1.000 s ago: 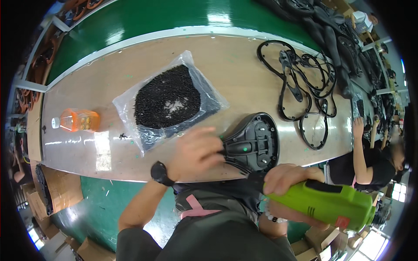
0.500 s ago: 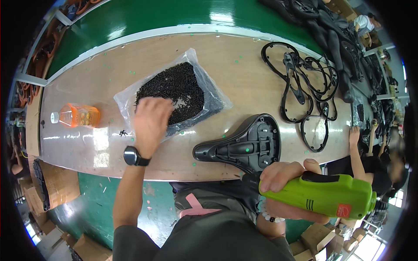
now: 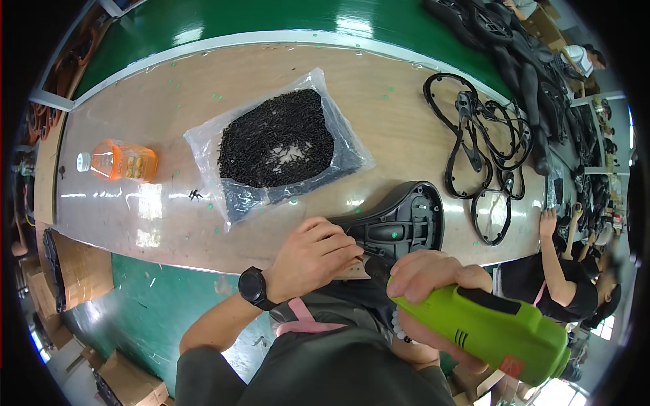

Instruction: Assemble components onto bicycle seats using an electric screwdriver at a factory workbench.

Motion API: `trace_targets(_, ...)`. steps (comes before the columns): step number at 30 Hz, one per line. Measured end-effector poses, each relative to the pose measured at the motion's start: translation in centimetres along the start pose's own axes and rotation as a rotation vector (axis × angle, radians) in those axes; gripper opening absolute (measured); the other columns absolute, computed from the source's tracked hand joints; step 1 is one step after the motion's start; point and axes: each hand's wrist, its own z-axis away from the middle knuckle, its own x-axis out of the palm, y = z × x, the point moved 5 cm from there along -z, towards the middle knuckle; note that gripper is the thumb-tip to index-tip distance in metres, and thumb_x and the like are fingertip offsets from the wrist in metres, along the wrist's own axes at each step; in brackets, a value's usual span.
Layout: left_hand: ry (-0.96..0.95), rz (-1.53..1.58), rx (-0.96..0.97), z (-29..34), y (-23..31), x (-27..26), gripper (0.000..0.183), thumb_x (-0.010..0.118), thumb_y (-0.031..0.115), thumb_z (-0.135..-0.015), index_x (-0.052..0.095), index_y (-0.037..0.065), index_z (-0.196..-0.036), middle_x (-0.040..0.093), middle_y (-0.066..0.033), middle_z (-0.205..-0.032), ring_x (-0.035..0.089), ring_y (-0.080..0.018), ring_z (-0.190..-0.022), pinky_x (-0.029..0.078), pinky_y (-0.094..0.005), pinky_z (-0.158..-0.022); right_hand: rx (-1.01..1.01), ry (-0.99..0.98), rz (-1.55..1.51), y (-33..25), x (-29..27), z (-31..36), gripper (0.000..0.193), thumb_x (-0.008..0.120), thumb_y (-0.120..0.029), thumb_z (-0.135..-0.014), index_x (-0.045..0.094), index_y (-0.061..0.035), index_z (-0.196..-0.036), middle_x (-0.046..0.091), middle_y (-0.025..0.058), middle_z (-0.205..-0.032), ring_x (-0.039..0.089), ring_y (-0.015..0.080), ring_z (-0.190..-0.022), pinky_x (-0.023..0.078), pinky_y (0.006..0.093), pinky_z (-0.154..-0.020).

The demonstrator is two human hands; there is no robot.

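My right hand (image 3: 433, 281) grips a green electric screwdriver (image 3: 491, 325), its black nose pointing left at the table's front edge. My left hand (image 3: 315, 254) is closed, fingertips pressed together beside that nose; whatever they pinch is too small to make out. Behind both hands a black bicycle saddle (image 3: 399, 227) lies underside up, its narrow end partly covered by my left hand. Farther back, an opened clear plastic bag (image 3: 240, 196) holds a heap of small black screws (image 3: 261, 139).
An orange drink bottle (image 3: 128, 161) lies on its side at the left, with a few loose screws (image 3: 195, 195) to its right. Several black saddle frames (image 3: 467, 152) are tangled at the right. Dark saddle covers (image 3: 508, 40) are piled behind. A co-worker (image 3: 562, 271) stands at the right.
My left hand has come from the screw bag toward me and right, to the screwdriver's nose, its fingers now pinched. The screwdriver has shifted slightly left and tilted more.
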Motion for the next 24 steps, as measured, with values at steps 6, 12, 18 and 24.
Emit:
trace_targets(6,-0.023,-0.059,-0.015,1.0,-0.5,-0.7,0.036,0.078,0.02,-0.078,0.067,0.008,-0.111,0.067,-0.0041,-0.111,0.06,-0.025,-0.11,0.048,-0.0409,-0.094,0.152,0.021,-0.112,1.5,0.9,0.2,0.041,0.072,-0.015,-0.085,0.054,-0.0066,-0.121,0.065,0.0151,-0.086,0.064,0.0307,-0.075,0.053,0.0408,-0.069)
trace_targets(12,-0.025,-0.023,-0.3,3.3,-3.6,-0.1,0.059,0.079,0.028,-0.079,0.057,0.005,-0.129,0.061,-0.0117,-0.128,0.058,-0.0326,-0.115,0.048,-0.0452,-0.097,0.247,0.152,-0.161,4.3,1.7,0.6,0.036,0.072,-0.015,-0.083,0.055,-0.0017,-0.111,0.064,0.0127,-0.091,0.062,0.0269,-0.086,0.051,0.0388,-0.078)
trace_targets(18,-0.018,0.103,-0.319,4.7,-4.8,1.4,0.059,0.078,0.028,-0.081,0.056,0.003,-0.129,0.06,-0.0143,-0.129,0.059,-0.0355,-0.113,0.051,-0.0427,-0.094,0.281,0.115,0.089,7.1,1.1,2.7,0.114,0.053,-0.098,-0.051,0.053,0.0017,-0.106,0.062,0.0146,-0.081,0.06,0.0277,-0.066,0.052,0.0392,-0.064)
trace_targets(24,0.0,0.13,-0.312,4.9,-4.7,1.6,0.057,0.077,0.025,-0.082,0.056,0.002,-0.129,0.06,-0.0146,-0.129,0.058,-0.0358,-0.114,0.05,-0.043,-0.096,0.318,0.142,0.119,6.5,1.9,3.3,0.099,0.065,-0.087,-0.064,0.054,0.0015,-0.107,0.062,0.0136,-0.082,0.062,0.0282,-0.072,0.052,0.0393,-0.073)
